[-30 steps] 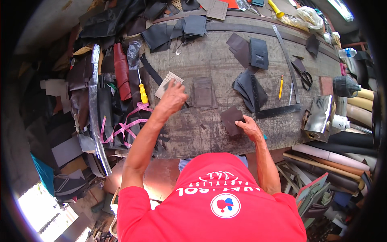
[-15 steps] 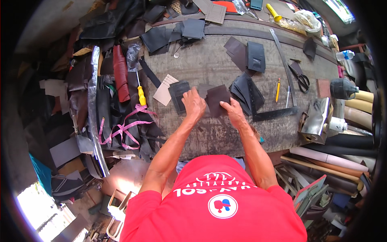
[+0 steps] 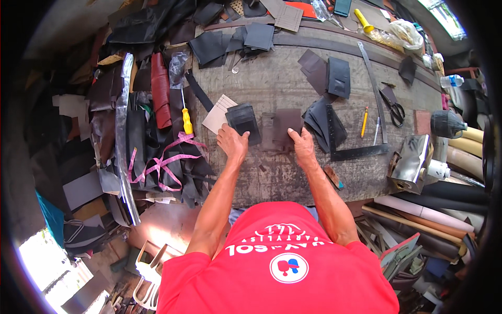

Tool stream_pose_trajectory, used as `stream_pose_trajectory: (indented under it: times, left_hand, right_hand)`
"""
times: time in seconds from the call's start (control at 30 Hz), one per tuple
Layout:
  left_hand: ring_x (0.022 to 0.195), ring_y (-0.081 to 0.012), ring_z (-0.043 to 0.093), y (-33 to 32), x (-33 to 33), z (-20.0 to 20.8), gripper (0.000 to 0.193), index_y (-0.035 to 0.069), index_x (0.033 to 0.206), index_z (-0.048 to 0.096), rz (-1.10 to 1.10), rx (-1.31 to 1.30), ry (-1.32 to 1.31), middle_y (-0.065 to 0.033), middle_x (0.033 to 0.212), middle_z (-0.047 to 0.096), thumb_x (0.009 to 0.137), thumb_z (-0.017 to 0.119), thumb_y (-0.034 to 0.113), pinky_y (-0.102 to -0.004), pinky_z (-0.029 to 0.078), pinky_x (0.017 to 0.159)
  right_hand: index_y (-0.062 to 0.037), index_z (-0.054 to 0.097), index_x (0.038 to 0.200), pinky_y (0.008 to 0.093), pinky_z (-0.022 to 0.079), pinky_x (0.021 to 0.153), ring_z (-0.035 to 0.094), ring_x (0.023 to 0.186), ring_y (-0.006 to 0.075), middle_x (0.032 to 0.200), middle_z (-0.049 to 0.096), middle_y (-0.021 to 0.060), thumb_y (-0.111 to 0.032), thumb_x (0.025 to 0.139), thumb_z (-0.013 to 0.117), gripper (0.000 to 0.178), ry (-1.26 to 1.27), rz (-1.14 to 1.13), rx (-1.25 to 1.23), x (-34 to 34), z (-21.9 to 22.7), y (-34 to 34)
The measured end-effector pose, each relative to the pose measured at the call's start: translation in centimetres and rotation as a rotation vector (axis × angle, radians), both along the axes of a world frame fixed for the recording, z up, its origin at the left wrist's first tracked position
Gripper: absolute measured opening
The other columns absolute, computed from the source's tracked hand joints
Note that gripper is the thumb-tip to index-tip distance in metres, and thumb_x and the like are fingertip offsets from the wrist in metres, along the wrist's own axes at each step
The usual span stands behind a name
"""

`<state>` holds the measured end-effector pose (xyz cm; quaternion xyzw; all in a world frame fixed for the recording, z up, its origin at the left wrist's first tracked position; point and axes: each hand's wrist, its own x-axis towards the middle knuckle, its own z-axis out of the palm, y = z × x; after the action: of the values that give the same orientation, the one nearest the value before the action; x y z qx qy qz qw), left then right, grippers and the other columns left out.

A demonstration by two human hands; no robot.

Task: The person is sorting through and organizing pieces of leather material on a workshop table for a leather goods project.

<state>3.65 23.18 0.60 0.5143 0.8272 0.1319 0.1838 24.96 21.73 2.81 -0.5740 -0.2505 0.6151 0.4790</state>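
My left hand [image 3: 233, 142] is at the lower left corner of a small stack of black leather pieces [image 3: 243, 121], thumb along its bottom and fingers at its left edge. Under that stack's left side lies a pale lined card [image 3: 215, 118]. Pinched by its right edge, a dark brown leather piece [image 3: 287, 124] is in my right hand [image 3: 303, 148], thumb on top and the other fingers partly hidden. It lies low over the table, overlapping a greyish piece [image 3: 267, 129] on its left. To the right, black leather pieces [image 3: 317, 119] are fanned beside a black set square [image 3: 360, 152].
On the worn table [image 3: 282, 180] lie a pencil [image 3: 364, 121], scissors [image 3: 397, 114] and a long metal ruler [image 3: 372, 89]. A yellow-handled screwdriver [image 3: 186, 121] and pink measuring tape [image 3: 163, 165] rest on leather scraps at left. A metal can [image 3: 411, 161] stands at right.
My left hand has moved left and down from between the piles to the black stack's corner. The brown piece in my right hand now sits straighter. The view has shifted slightly.
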Motion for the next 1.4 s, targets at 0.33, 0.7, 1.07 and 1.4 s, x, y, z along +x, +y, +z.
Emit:
stream_pose_trajectory:
  times: [0.33, 0.7, 1.07, 1.4]
  left_hand:
    - [0.100, -0.0457, 0.064, -0.3, -0.4, 0.2, 0.044, -0.005, 0.115, 0.048, -0.105, 0.061, -0.385, -0.0300, 0.103, 0.063, 0.084, 0.074, 0.013, -0.0496, 0.049, 0.089]
    - [0.103, -0.0191, 0.062, -1.3, -2.4, -1.1, 0.030, -0.002, 0.120, 0.055, -0.111, 0.070, -1.080, -0.0110, 0.113, 0.065, 0.091, 0.063, 0.000, -0.0349, 0.049, 0.092]
    - [0.128, -0.0255, 0.052, -1.4, 1.2, -4.1, 0.054, -0.008, 0.140, 0.046, -0.232, 0.006, -0.979, -0.0192, 0.137, 0.057, 0.091, 0.063, 0.008, -0.0350, 0.038, 0.110]
    - [0.121, -0.0274, 0.058, -1.4, 13.9, 3.0, 0.040, 0.000, 0.132, 0.052, -0.242, -0.238, -0.878, -0.0166, 0.131, 0.061, 0.094, 0.061, 0.009, -0.0367, 0.046, 0.102]
  right_hand:
    - [0.0048, 0.068, 0.106, 0.0309, 0.051, 0.075, 0.060, 0.083, 0.0121, 0.095, 0.068, 0.0040, -0.012, 0.092, 0.065, 0.022, -0.113, 0.140, 0.144, -2.6, -0.7, 0.4]
    - [0.0029, 0.069, 0.108, 0.0319, 0.050, 0.075, 0.060, 0.084, 0.0162, 0.097, 0.066, 0.0084, -0.016, 0.090, 0.068, 0.026, -0.325, 0.206, 0.094, -1.1, 0.1, -1.8]
    - [0.0030, 0.068, 0.118, 0.0292, 0.048, 0.095, 0.060, 0.110, 0.0150, 0.120, 0.064, 0.0064, -0.009, 0.091, 0.071, 0.030, -0.089, 0.013, 0.082, 4.9, -0.3, -5.0]
    - [0.0025, 0.066, 0.122, 0.0274, 0.051, 0.087, 0.064, 0.097, 0.0123, 0.111, 0.070, 0.0064, -0.008, 0.094, 0.066, 0.030, -0.589, 0.173, 0.255, 15.8, 3.4, -0.9]
